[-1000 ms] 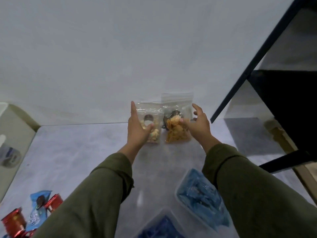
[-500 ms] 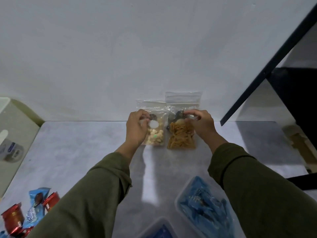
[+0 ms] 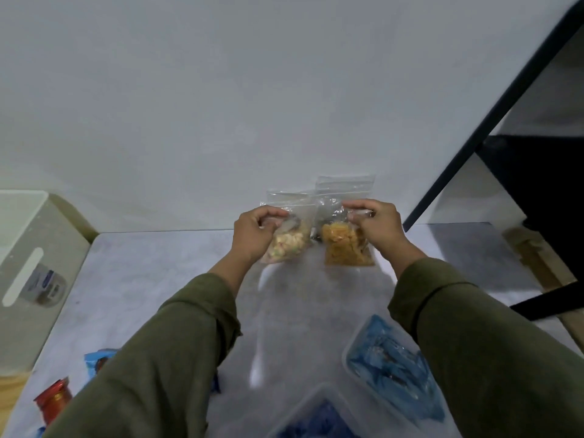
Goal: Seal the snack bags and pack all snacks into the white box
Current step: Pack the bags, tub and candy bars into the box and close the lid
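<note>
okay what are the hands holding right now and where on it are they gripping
The left hand pinches the clear bag of pale snacks at its left side, about mid-height. The right hand pinches the bag of orange snacks at its right side, just above the contents.

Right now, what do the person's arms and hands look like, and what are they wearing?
Both arms are covered by long olive-green sleeves of a soft, creased fabric, ending at the wrists with plain cuffs. The left hand and right hand are bare: no gloves, and no watch or bracelet shows. No logo or marking shows on the left sleeve or the right sleeve.
</note>
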### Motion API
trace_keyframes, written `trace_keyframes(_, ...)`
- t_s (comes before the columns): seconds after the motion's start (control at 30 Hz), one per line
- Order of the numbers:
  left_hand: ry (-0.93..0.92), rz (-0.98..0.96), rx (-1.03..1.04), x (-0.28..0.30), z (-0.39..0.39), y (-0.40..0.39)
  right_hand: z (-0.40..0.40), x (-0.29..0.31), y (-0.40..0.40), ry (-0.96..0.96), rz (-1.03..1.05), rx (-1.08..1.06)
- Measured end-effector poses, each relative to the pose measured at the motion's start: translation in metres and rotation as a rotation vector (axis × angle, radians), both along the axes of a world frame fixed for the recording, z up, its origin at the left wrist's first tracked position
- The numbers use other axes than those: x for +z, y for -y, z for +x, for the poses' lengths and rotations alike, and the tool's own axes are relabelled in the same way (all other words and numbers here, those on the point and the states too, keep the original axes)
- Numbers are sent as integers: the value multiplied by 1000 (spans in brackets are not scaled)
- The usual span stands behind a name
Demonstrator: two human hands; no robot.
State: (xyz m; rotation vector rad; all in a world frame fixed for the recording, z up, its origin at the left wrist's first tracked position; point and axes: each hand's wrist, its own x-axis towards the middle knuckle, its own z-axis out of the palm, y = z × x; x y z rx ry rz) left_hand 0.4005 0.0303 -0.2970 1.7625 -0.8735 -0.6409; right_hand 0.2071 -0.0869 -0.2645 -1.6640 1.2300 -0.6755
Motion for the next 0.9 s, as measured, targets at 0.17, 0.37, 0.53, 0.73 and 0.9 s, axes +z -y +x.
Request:
trace_keyframes(0.17,-5,-74,-63,42,27,-39,18,46,-46,30,-64,-70)
trace_keyframes(0.37,-81,-182,-126,105,82,-122,67,102,-136,91,-157,-96)
trace_keyframes(0.53,-83,-212,-119,150,144,-201,135,138,-205,151,-227,-46)
trace_keyframes(0.73,-36,-231,-27,181,217,-270,225,165,-259,226,-244,77)
trace_keyframes(0.9,-26,-245,99,186,267,-309,294,166,-285,257,-221,211)
